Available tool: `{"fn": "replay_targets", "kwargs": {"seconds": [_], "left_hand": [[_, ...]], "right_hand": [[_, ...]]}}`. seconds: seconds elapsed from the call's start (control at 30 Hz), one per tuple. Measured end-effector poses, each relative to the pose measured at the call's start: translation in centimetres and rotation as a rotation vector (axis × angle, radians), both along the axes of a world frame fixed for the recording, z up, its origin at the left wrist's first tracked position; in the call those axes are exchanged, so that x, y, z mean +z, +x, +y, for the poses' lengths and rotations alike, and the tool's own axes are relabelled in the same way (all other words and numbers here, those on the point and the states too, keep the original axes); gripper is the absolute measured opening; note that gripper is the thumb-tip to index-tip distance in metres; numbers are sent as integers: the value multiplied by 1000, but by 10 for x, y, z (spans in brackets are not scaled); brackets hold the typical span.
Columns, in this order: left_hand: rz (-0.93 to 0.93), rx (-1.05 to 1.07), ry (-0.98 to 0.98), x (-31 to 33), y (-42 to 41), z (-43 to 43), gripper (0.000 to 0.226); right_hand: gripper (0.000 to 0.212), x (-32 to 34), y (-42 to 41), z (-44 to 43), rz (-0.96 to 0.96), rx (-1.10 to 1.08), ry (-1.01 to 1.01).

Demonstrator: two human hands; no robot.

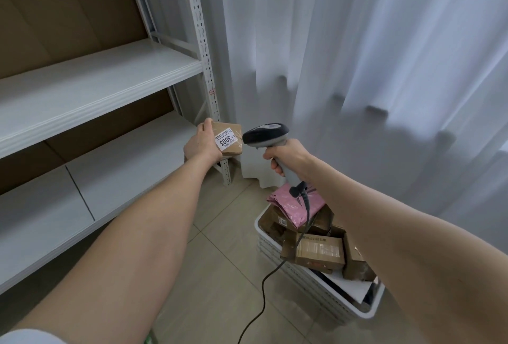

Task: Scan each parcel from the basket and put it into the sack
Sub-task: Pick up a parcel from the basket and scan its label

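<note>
**Fig. Parcel held up to a hand-held scanner, both arms outstretched**

Both bare forearms reach forward and away from the body. The left hand (pixel 202 147) is raised in front of the shelving; its fingers (pixel 206 121) wrap round the far edge of a small cardboard parcel (pixel 232 148) and the thumb lies along the near edge, so the parcel is grasped in mid-air with its labelled face turned upward and to the right. The right hand (pixel 288 155) is clenched round the grey handle of a barcode scanner (pixel 265 135). The scanner's dark head sits just beside the parcel's right edge and faces it, with a narrow gap between the two.

A black cable (pixel 263 288) hangs from the base of the handle, crosses in front of the basket's contents and trails over the tiled floor (pixel 220 233). Below the right forearm stands a white ribbed basket (pixel 310 286), heaped with brown cardboard parcels (pixel 320 251) and, on top at the far end, a pink mailer bag (pixel 295 205). The forearm hides the basket's right side. To the left is a white metal shelf rack (pixel 96 82) with a perforated upright (pixel 203 41); behind hangs a pale curtain (pixel 357 55) that reaches the floor.

The parcel's white label (pixel 224 141) bears "3003" in large black digits. Its smaller print and barcode are too fine to read. A small red-marked tag (pixel 211 92) on the upright is likewise illegible.
</note>
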State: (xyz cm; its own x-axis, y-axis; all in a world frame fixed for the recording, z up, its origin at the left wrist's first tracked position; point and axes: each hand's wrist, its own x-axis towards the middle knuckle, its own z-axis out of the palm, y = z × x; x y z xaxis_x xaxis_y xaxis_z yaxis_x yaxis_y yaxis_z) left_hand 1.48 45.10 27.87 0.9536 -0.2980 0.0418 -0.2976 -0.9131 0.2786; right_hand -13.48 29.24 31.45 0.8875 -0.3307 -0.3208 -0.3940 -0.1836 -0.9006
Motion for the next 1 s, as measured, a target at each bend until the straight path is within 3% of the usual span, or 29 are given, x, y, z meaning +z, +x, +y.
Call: {"fn": "replay_targets", "kwargs": {"seconds": [0.2, 0.37, 0.5, 0.6, 0.8, 0.87, 1.0], "left_hand": [[149, 31, -126, 2, 8, 28, 96], [368, 99, -454, -4, 22, 68, 88], [485, 238, -691, -10, 23, 101, 76], [532, 363, -814, -10, 19, 128, 80], [501, 506, -929, -2, -9, 180, 104], [489, 557, -969, -2, -23, 198, 99], [441, 664, -908, 1, -65, 233, 89]], "right_hand": [[4, -13, 17, 25, -16, -166, 197], [9, -26, 39, 67, -62, -270, 399], [13, -41, 53, 100, -14, -298, 434], [19, -47, 54, 124, 8, -275, 431], [31, -60, 42, 173, 96, -115, 534], [39, -65, 32, 195, 141, -51, 553], [36, -74, 6, 243, 173, 10, 607]]}}
